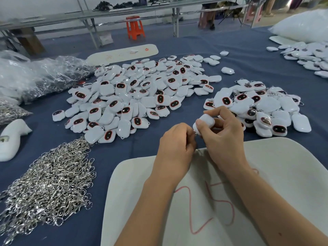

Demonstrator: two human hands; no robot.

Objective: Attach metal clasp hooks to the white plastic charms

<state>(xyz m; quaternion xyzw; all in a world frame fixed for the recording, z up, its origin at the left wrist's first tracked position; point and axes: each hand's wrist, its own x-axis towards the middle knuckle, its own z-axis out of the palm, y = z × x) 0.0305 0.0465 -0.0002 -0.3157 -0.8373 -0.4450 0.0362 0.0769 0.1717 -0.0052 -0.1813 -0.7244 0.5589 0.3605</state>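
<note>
My right hand (pixel 223 134) grips a white plastic charm (pixel 205 121) between thumb and fingers, above the blue table. My left hand (pixel 175 144) is curled right beside it, its fingertips at the charm's lower corner; a small glint of a metal clasp hook (pixel 195 134) shows between the two hands, mostly hidden. A large pile of loose white charms (pixel 142 93) with dark red-rimmed faces lies ahead. A smaller pile of charms with hooks (pixel 262 107) lies to the right. A heap of silver clasp hooks (pixel 49 180) sits at the near left.
A white foam board (pixel 276 167) with red "25" writing lies under my forearms. Clear plastic bags of hooks (pixel 35 77) lie at the far left, a white foam piece (pixel 10 139) at the left edge. More charms (pixel 308 57) and a white bag (pixel 305 25) sit at the far right.
</note>
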